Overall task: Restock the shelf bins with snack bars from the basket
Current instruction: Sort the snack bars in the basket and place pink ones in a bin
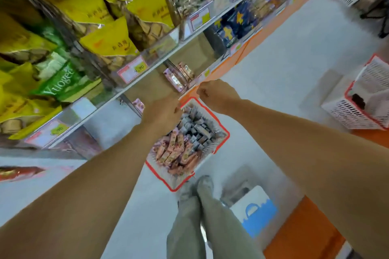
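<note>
Left hand (163,111) and right hand (214,92) are apart, near the clear plastic shelf bin (182,74), fingers curled, can't tell round what. One red-rimmed white basket (223,130) of pink and grey snack bars (185,141) sits nearer, on the floor. Pink price tag (133,69) reads 9.90.

Both bare arms extend forward, side by side. Left grip (165,112) and right grip (214,93): fingers curled, contents not discernible.

Bright, even shop light; wide-angle view.
Motion blur softens everything. The shelf (117,95) edge tilts and bows toward the corners, bags (109,42) glint, and soft shadows lie on the floor (294,52).
</note>
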{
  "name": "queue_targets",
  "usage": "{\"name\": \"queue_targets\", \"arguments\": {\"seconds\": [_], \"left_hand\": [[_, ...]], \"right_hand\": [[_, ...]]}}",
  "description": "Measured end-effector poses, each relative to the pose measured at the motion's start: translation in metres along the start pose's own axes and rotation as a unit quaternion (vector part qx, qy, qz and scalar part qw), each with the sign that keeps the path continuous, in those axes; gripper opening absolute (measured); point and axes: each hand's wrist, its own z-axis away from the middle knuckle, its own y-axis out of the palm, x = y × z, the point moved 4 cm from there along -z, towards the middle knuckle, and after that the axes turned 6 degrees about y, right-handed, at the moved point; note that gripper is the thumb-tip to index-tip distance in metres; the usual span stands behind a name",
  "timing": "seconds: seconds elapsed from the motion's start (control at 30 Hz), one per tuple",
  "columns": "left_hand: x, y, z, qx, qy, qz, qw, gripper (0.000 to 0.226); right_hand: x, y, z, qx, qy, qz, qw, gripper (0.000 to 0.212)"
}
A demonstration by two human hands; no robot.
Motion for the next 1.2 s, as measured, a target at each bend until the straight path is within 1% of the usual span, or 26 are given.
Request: {"name": "queue_targets", "arguments": {"seconds": [0.03, 0.17, 0.3, 0.43, 0.6, 0.77, 0.93, 1.07, 1.2], "left_hand": [[0.005, 0.004, -0.004, 0.003, -0.008, 0.007, 1.0, 0.016], [0.018, 0.023, -0.025, 0.029, -0.046, 0.016, 0.998, 0.026], [0.025, 0.038, -0.045, 0.025, -0.079, 0.021, 0.996, 0.027], [0.03, 0.053, -0.069, 0.012, -0.144, 0.04, 0.989, 0.029], [0.023, 0.076, -0.09, -0.041, -0.268, 0.106, 0.957, 0.033], [-0.006, 0.111, -0.1, -0.043, -0.369, 0.146, 0.917, 0.035], [-0.025, 0.158, -0.092, -0.056, -0.409, 0.173, 0.894, 0.035], [-0.028, 0.192, -0.086, -0.046, -0.43, 0.196, 0.88, 0.032], [-0.017, 0.222, -0.077, -0.044, -0.448, 0.23, 0.863, 0.033]], "right_hand": [[-0.001, 0.004, -0.007, 0.003, -0.007, 0.001, 1.0, 0.034], [-0.01, 0.022, -0.038, 0.013, -0.026, 0.006, 1.0, 0.033], [-0.016, 0.031, -0.07, 0.044, -0.064, 0.024, 0.997, 0.035], [-0.025, 0.039, -0.106, 0.088, -0.114, 0.051, 0.988, 0.028], [-0.039, 0.034, -0.141, 0.13, -0.189, 0.092, 0.969, 0.028], [-0.058, 0.043, -0.154, 0.174, -0.278, 0.143, 0.934, 0.027], [-0.07, 0.071, -0.154, 0.223, -0.317, 0.185, 0.903, 0.024], [-0.073, 0.093, -0.15, 0.241, -0.349, 0.199, 0.884, 0.024], [-0.069, 0.117, -0.15, 0.263, -0.343, 0.221, 0.874, 0.03]]}}
